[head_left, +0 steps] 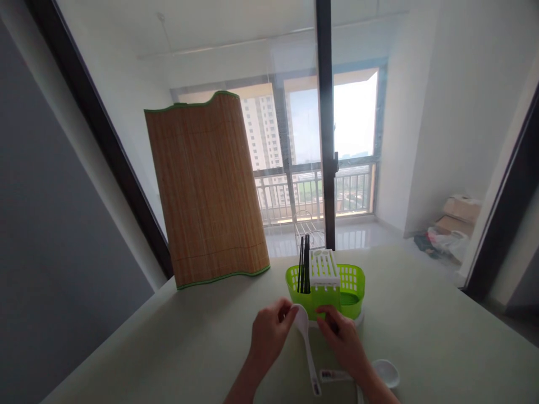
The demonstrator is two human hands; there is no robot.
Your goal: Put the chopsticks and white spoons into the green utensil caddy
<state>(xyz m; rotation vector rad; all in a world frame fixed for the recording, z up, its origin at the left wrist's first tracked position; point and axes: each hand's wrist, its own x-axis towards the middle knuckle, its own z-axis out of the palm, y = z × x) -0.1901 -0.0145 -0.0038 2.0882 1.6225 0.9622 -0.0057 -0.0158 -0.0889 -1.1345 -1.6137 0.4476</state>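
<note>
My left hand (272,331) pinches a white spoon (310,353) by its bowl end, the handle slanting down toward the table's near side. My right hand (338,331) holds nothing, its thumb and forefinger slightly apart. It is right in front of a green utensil caddy (357,292), hiding part of the front wall; whether it touches the wall I cannot tell. Several black chopsticks (304,264) stand upright in the caddy's left part, beside a white slotted top (324,268). A second white utensil with a round bowl (385,372) lies by my right wrist, and a white handle (334,375) shows left of that wrist.
A bamboo mat (206,191) with green edging stands upright on the pale table (425,314), at the back left. Beyond the table is a dark-framed glass door (325,123). Cardboard boxes (461,216) and plastic bags (448,244) lie on the floor behind, at right.
</note>
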